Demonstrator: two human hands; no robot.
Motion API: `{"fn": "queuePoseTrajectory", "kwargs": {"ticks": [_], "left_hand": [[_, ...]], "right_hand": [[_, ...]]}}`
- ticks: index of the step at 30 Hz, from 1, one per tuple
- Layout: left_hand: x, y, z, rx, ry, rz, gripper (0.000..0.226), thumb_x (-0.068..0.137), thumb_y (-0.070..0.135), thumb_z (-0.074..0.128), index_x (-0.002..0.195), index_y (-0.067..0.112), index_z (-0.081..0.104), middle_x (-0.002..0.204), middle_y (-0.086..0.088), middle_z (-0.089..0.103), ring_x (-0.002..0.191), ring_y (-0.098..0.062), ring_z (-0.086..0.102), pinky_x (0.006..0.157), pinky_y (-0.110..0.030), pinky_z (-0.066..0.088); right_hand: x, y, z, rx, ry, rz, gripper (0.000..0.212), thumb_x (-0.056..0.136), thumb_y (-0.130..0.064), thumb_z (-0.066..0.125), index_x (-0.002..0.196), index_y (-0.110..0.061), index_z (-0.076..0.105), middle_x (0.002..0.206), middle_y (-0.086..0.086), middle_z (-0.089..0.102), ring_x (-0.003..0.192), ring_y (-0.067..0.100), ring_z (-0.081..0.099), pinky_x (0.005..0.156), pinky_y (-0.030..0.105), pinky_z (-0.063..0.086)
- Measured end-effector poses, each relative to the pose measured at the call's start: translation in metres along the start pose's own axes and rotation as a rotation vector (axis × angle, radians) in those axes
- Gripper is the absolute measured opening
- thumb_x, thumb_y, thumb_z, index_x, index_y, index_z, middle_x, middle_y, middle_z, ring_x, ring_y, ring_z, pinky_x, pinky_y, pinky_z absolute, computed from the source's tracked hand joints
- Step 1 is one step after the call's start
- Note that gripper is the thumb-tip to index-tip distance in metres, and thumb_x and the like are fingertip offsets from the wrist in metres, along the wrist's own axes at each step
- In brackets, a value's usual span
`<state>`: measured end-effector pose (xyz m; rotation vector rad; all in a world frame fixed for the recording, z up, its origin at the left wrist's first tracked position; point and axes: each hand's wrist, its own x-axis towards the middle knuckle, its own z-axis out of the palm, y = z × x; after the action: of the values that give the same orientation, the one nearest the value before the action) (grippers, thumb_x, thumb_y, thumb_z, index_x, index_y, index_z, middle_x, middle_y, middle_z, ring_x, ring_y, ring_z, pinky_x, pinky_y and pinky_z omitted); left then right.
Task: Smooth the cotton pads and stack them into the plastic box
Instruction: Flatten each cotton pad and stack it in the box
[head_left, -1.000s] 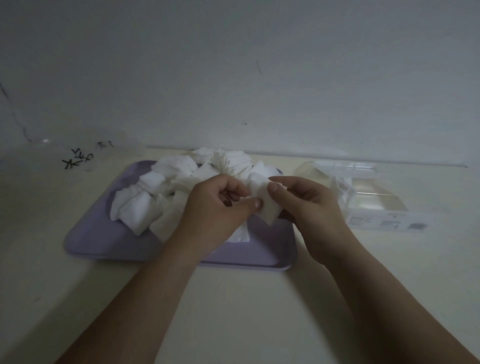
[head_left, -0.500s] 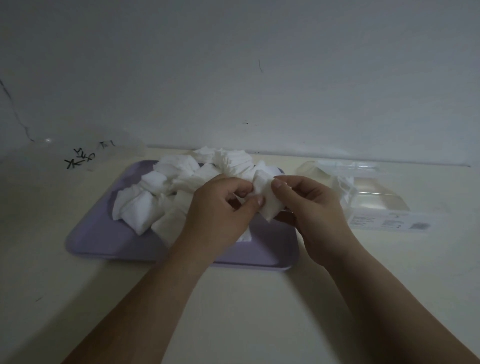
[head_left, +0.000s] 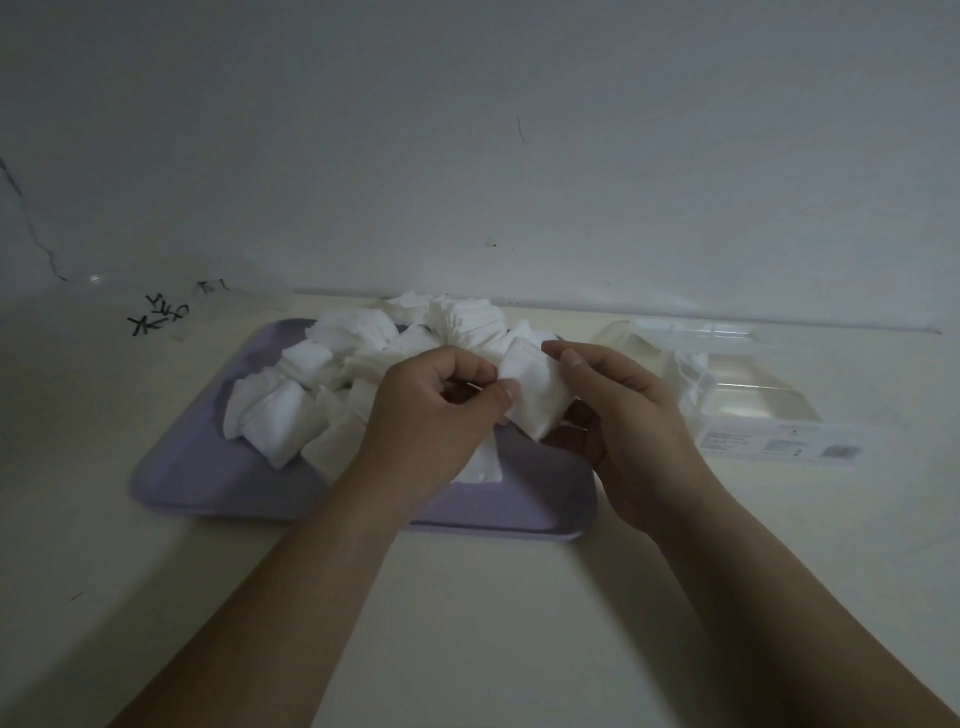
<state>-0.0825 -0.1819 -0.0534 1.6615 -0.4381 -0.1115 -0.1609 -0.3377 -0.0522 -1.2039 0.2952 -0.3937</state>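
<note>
Behind the left hand (head_left: 431, 421) and the right hand (head_left: 631, 415), two bare forearms (head_left: 291, 613) are seen, uncovered along their whole visible length, and short, plain fingernails (head_left: 571, 358) are shown on both thumbs.

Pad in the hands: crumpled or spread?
Spread: the white square cotton pad shows a flat face, pinched between left hand and right hand.
</note>
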Motion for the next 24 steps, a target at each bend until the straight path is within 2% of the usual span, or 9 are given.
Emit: {"fn": "queuePoseTrajectory", "kwargs": {"ticks": [3, 6, 8, 9, 11, 12, 15, 20, 24], "left_hand": [[0.000, 0.000, -0.001, -0.023, -0.010, -0.012, 0.007, 0.086, 0.012, 0.082, 0.085, 0.013, 0.075, 0.067, 0.005, 0.069, 0.055, -0.002, 0.058, 0.057, -0.016, 0.046], [0.000, -0.001, -0.002, -0.022, -0.010, -0.007, 0.007, 0.086, 0.014, 0.083, 0.086, 0.013, 0.075, 0.073, 0.002, 0.072, 0.061, -0.006, 0.061, 0.060, -0.019, 0.050], [0.000, -0.001, -0.001, -0.016, -0.003, -0.008, 0.009, 0.085, 0.014, 0.084, 0.088, 0.012, 0.076, 0.079, -0.002, 0.077, 0.071, -0.014, 0.071, 0.068, -0.024, 0.058], [0.000, -0.001, -0.001, -0.012, 0.002, -0.012, 0.011, 0.084, 0.014, 0.085, 0.088, 0.012, 0.075, 0.081, -0.004, 0.078, 0.076, -0.018, 0.075, 0.073, -0.027, 0.062], [0.001, -0.001, -0.001, -0.002, 0.004, -0.010, 0.014, 0.083, 0.014, 0.087, 0.089, 0.012, 0.074, 0.082, -0.003, 0.079, 0.080, -0.018, 0.077, 0.077, -0.028, 0.063], [0.003, -0.003, -0.003, 0.022, -0.002, 0.005, 0.014, 0.082, 0.014, 0.087, 0.089, 0.014, 0.074, 0.082, -0.002, 0.079, 0.080, -0.017, 0.077, 0.078, -0.029, 0.063], [0.011, -0.010, -0.014, 0.277, -0.035, 0.098, 0.014, 0.081, 0.021, 0.086, 0.088, 0.024, 0.074, 0.081, 0.008, 0.076, 0.078, -0.008, 0.073, 0.077, -0.024, 0.061], [0.015, -0.018, -0.029, 0.679, -0.301, 0.152, 0.021, 0.079, 0.029, 0.079, 0.099, 0.033, 0.074, 0.085, 0.019, 0.070, 0.073, 0.006, 0.061, 0.070, -0.020, 0.050], [0.016, -0.018, -0.030, 0.738, -0.389, 0.140, 0.025, 0.081, 0.030, 0.075, 0.105, 0.035, 0.070, 0.082, 0.017, 0.062, 0.068, 0.000, 0.055, 0.068, -0.023, 0.048]], "right_hand": [[0.001, 0.000, -0.001, -0.021, 0.000, -0.003, 0.019, 0.104, -0.015, 0.060, 0.110, -0.009, 0.077, 0.115, 0.019, 0.075, 0.095, 0.032, 0.073, 0.081, 0.046, 0.061], [0.000, -0.001, -0.001, -0.030, -0.015, -0.007, 0.019, 0.103, -0.017, 0.061, 0.111, -0.008, 0.076, 0.110, 0.015, 0.077, 0.094, 0.031, 0.073, 0.080, 0.044, 0.061], [-0.001, -0.001, -0.002, -0.046, -0.057, -0.030, 0.021, 0.094, -0.023, 0.071, 0.109, -0.009, 0.077, 0.106, 0.013, 0.077, 0.093, 0.030, 0.073, 0.081, 0.045, 0.061], [-0.001, 0.000, -0.002, -0.070, -0.079, -0.050, 0.029, 0.085, -0.026, 0.078, 0.109, -0.010, 0.077, 0.106, 0.012, 0.077, 0.092, 0.030, 0.074, 0.083, 0.046, 0.062], [-0.001, 0.004, -0.002, -0.132, -0.094, -0.083, 0.045, 0.072, -0.020, 0.087, 0.113, -0.008, 0.073, 0.107, 0.016, 0.078, 0.092, 0.032, 0.075, 0.083, 0.047, 0.064], [0.000, 0.006, -0.002, -0.157, -0.084, -0.098, 0.045, 0.073, -0.012, 0.087, 0.115, -0.005, 0.072, 0.106, 0.019, 0.077, 0.090, 0.031, 0.076, 0.080, 0.046, 0.064], [0.004, 0.010, -0.005, -0.210, -0.019, -0.124, 0.030, 0.087, 0.008, 0.076, 0.115, -0.001, 0.069, 0.101, 0.020, 0.077, 0.084, 0.025, 0.075, 0.071, 0.036, 0.064], [0.009, 0.017, -0.009, -0.310, 0.017, -0.149, 0.028, 0.091, 0.002, 0.076, 0.116, -0.009, 0.071, 0.102, 0.017, 0.078, 0.087, 0.026, 0.074, 0.082, 0.048, 0.065], [0.009, 0.019, -0.009, -0.322, 0.026, -0.172, 0.034, 0.094, -0.001, 0.073, 0.124, -0.015, 0.067, 0.107, 0.017, 0.076, 0.091, 0.030, 0.075, 0.080, 0.045, 0.065]]}}
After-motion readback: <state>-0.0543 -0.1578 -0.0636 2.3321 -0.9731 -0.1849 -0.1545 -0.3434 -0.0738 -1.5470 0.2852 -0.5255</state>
